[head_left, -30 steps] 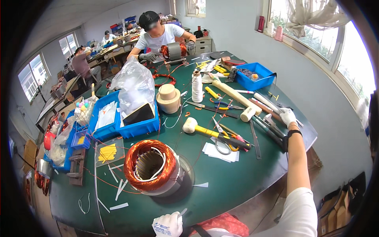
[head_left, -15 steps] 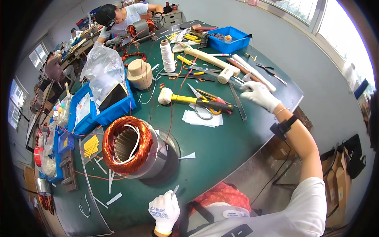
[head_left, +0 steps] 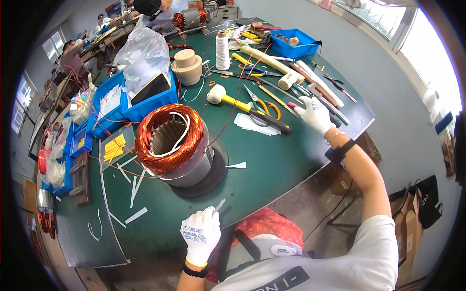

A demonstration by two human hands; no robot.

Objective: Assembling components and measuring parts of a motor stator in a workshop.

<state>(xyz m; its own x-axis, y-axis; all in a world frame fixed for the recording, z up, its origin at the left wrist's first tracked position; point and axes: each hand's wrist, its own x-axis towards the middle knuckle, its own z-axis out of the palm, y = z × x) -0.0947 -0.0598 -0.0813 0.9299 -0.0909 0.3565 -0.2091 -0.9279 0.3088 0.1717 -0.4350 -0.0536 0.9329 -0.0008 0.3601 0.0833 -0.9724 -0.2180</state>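
My left hand [head_left: 200, 235], in a white printed glove, is closed at the table's near edge. A short, thin grey-white strip [head_left: 220, 205] sticks up from its fingers. My right hand [head_left: 314, 116], also gloved, is over the tools at the right with its fingers curled together. A pinkish tip [head_left: 292, 104] shows beside its thumb; what the fingers hold is hidden. Left of that hand lie a yellow-and-black-handled mallet [head_left: 242, 105] and orange-handled scissors [head_left: 264, 105] over white paper slips [head_left: 252, 127]. A stator [head_left: 187, 169] with a copper winding [head_left: 145, 138] stands before me on a dark round base.
Blue bins [head_left: 160, 99] with plastic bags and a dark phone [head_left: 151, 91] stand left. Behind the mallet are a thread spool [head_left: 222, 52], a wooden mallet [head_left: 286, 80] and pliers [head_left: 335, 80]. Yellow strips [head_left: 114, 147] lie left. A co-worker [head_left: 148, 7] is at the far end.
The view has shifted, so the table's things sit higher and further right. My right hand has come down among the tools, its fingers curled. My left hand keeps the thin strip.
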